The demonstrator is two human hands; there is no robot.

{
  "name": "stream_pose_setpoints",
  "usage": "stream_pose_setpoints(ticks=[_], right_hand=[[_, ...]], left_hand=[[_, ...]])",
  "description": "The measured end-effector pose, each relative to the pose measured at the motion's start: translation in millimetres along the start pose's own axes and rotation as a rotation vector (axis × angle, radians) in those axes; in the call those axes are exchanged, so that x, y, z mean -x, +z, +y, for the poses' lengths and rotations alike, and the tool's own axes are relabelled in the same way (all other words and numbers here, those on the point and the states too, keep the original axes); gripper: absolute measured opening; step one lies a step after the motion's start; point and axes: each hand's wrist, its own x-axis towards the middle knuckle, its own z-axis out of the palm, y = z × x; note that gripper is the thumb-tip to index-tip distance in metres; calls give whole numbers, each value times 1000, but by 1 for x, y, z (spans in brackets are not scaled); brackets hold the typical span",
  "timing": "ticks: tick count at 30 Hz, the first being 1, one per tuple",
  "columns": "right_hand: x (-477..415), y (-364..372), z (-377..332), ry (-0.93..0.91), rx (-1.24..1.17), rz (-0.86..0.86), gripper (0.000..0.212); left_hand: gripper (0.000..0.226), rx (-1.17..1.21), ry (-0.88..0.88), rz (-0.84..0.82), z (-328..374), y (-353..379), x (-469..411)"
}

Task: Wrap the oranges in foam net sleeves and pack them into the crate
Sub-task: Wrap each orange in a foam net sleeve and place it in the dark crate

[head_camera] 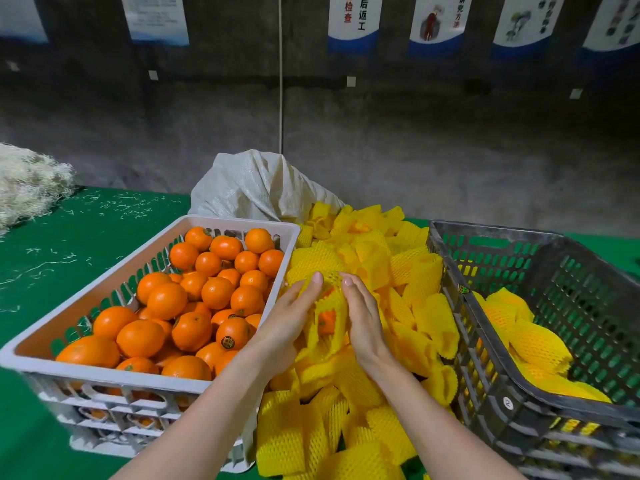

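**Hands draw a sleeve around one orange**

The left hand (291,317) and right hand (363,320) face each other, each gripping a side of a yellow foam net sleeve (332,299). An orange (327,322) shows through the sleeve's open side. They work above the pile of loose sleeves (398,265) on the green counter (86,230). To the left of the pile stands a white crate (104,375) full of bare oranges (166,299). To the right is a dark crate (491,231) holding a few wrapped oranges (533,341). A white sack (252,188) slumps behind.
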Motion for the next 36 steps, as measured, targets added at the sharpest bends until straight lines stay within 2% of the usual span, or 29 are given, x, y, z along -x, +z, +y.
stream_pose_setpoints(ticks=[2,3,5,7,9,11,13,18,20,23,25,27,31,33,34,36], right_hand=[[2,-4,-2,-8,13,-126,24],[3,-8,0,2,22,-186,34],[4,-12,0,-9,97,-279,48],[1,-18,-1,-19,93,-299,38],[-1,-22,-5,45,-35,-234,23],[-3,-24,-3,90,-87,-123,19],[0,-21,-3,59,-48,-94,16],[7,-13,-6,-101,229,-290,27],[4,-13,-12,-125,228,-309,11],[0,-15,-8,-175,268,-224,23],[0,-11,-2,-193,362,-127,16],[-3,-5,5,-145,347,51,12],[-15,-1,12,127,91,319,22],[-17,-6,11,253,-84,412,17],[-15,-8,8,271,-132,424,12],[-6,-6,1,221,-145,332,11]], left_hand=[[97,-26,132,39,-5,-1,-1],[97,-38,187,49,-7,-1,-1],[94,-8,175,79,-6,-4,0],[75,52,107,68,-5,-12,-1],[61,78,37,15,-5,-21,-1],[74,83,-42,2,-7,-29,-1],[81,95,-43,-25,-9,-30,2],[95,73,117,-126,-9,-30,9],[88,41,146,-118,-11,-35,11],[77,92,165,-145,-13,-37,15],[77,134,161,-160,-15,-34,18],[75,222,145,-177,-17,-29,17],[78,563,149,-198,-20,-19,16],[89,685,120,-148,-16,-16,16],[92,686,86,-102,-14,-13,17],[80,547,55,16,-9,-8,19]])
